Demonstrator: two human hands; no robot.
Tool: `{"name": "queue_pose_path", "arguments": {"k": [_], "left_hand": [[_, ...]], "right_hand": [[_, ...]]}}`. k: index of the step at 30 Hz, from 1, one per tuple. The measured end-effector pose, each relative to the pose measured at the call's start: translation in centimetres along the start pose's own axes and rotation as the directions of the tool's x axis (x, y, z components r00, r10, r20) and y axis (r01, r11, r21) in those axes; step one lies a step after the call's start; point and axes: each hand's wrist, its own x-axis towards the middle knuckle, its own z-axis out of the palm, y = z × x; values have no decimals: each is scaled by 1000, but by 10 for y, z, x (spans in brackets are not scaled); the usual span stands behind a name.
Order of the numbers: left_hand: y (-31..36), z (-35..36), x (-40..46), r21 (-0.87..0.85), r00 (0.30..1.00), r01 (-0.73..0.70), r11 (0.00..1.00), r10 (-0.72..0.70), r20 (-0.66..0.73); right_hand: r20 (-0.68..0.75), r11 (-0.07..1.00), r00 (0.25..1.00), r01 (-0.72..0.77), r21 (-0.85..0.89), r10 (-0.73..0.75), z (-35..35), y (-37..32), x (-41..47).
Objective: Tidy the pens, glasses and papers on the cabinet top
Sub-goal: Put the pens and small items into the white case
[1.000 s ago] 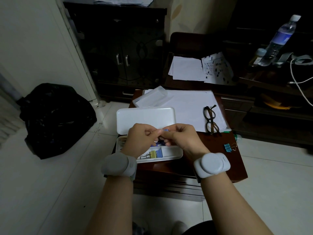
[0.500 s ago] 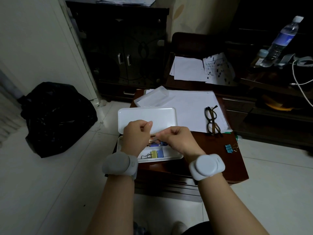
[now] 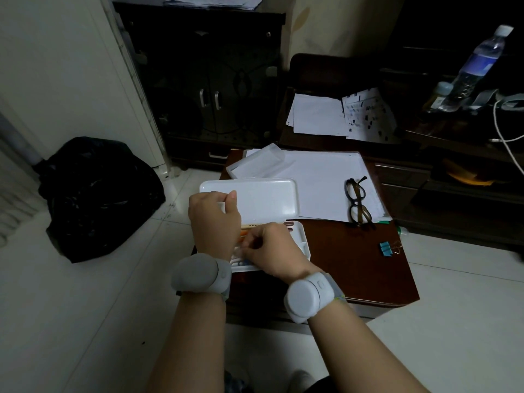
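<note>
My left hand sits curled over the left end of the white plastic pen case, thumb up against its smooth, rounded lid, which stands open behind the tray. I can't tell whether those fingers grasp anything — they are turned away from view. My right hand reaches into the tray with fingers bent down among the contents; whether they pinch something is hidden under my knuckles. Only slivers of what the case holds show: orange and dark pen barrels along the far edge, pale bits near my wrists, too small to name. The case lies at the front left of the glossy dark wooden desk. Behind it a frosted, boxy plastic lid rests on a flat stack of white papers, and dark-framed glasses lie folded on the stack's right edge. A blue binder clip sits alone on the bare wood — well apart from the case.
</note>
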Motion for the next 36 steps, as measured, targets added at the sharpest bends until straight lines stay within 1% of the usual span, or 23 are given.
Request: {"name": "queue_pose_path", "arguments": {"k": [7,15,21,24,27,31,33,36], "left_hand": [[-2,0,0,23,1000,4,1000,-4,-1],[-6,4,2,11,1000,-13,1000,13,16],[-6,4,1,26,999,-29,999,28,18],[-5,5,0,22,1000,-21,1000,20,18],[-2,7,-2,23,999,-18,1000,17,28],[2,7,-4,15,1000,6,1000,-7,31],[6,7,-6,-5,998,-1,1000,1,58],[8,10,-10,-60,991,-10,998,18,136]], "right_hand": [[27,997,999,32,-68,-30,2,-1,-1],[3,982,998,62,-180,-63,7,1,1],[32,972,999,43,-233,-36,6,1,-1],[34,973,999,31,-227,-24,3,0,-3],[-7,977,1000,5,-214,-7,-5,-1,-4],[-100,984,993,-77,-160,61,-25,1,-4],[-138,983,986,-117,-142,97,-34,5,-5],[-186,980,973,-161,-114,139,-42,10,-7]]}}
